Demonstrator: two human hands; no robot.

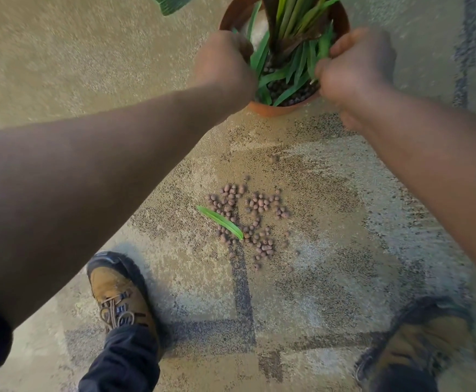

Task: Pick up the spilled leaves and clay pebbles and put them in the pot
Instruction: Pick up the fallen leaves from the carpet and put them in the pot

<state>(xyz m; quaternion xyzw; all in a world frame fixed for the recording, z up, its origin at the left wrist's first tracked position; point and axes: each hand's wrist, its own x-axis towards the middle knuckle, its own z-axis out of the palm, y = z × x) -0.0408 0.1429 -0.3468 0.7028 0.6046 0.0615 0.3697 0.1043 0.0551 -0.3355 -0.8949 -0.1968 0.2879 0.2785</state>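
Note:
A terracotta pot (276, 110) stands on the floor at the top, holding a plant (290, 21), dark clay pebbles (293, 93) and loose green leaves. My left hand (222, 66) is over the pot's left rim with fingers curled, and leaves stick out from under it. Over the right rim, my right hand (355, 66) pinches leaf blades. Spilled clay pebbles (253, 210) lie scattered on the floor below the pot. One green leaf (220, 222) lies among them.
The floor is rough speckled concrete with dark tile lines. My two brown shoes (118, 290) (417, 343) stand near the bottom, either side of the spill. Part of a large green leaf (172, 2) shows at the top edge.

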